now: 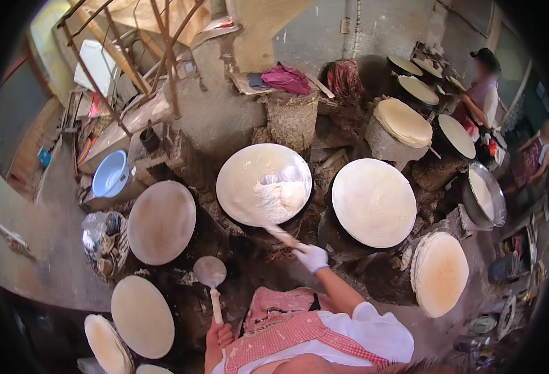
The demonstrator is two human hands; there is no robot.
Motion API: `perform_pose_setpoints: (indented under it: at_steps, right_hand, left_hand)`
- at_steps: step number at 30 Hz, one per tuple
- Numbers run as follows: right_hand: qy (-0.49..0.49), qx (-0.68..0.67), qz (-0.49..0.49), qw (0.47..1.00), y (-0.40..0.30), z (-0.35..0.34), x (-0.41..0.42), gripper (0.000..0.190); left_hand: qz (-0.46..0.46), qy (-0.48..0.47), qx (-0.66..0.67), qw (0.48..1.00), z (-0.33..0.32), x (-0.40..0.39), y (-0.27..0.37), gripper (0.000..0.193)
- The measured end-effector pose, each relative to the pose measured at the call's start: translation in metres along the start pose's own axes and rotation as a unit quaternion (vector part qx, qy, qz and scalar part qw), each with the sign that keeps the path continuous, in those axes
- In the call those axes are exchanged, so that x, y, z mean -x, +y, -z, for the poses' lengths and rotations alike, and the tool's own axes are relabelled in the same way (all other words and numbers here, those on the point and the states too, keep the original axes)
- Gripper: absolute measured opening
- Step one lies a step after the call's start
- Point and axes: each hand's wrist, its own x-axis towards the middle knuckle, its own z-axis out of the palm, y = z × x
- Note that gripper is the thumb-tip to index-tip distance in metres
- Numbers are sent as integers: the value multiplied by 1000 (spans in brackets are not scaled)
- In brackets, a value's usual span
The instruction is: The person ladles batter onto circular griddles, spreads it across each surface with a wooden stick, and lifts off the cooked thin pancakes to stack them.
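Observation:
My right hand (pixel 312 258), in a white glove, grips the handle of a spreading tool (pixel 281 235) that reaches to the near edge of a round griddle (pixel 237 187). Pale wet batter (pixel 279 201) lies heaped and smeared on that griddle, beside a shiny patch; the tool's far end is hard to make out. My bare left hand (pixel 219 334) holds the pale handle of a round, flat-headed tool (pixel 210 272) upright, low in front of me. A second griddle (pixel 374 203), to the right, is covered by a smooth pale sheet. The griddle on the left (pixel 162 223) shows a brownish surface.
Stacked flatbreads stand at the right (pixel 442 276), back right (pixel 401 122) and lower left (pixel 106 343). Another griddle (pixel 142 317) is near left. A blue basin (pixel 111 174) and a metal pan (pixel 484 194) stand further out. Two people (pixel 482 100) are at the right, one beside more griddles.

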Motion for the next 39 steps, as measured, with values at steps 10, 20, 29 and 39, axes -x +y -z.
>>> perform_pose_setpoints:
  at_steps: [10, 20, 29, 39]
  right_hand:
    - [80, 11, 24, 996, 25, 6, -35, 34]
    - [136, -272, -127, 944, 61, 39, -231, 35]
    - [49, -360, -112, 925, 8, 29, -114, 33]
    - [46, -431, -127, 892, 17, -9, -76, 38]
  left_hand:
    - [68, 129, 9, 989, -18, -53, 20, 51]
    - [67, 183, -162, 967, 27, -41, 36, 47]
    - [41, 196, 10, 980, -22, -47, 35, 27]
    - [70, 160, 34, 984, 71, -27, 115, 43]
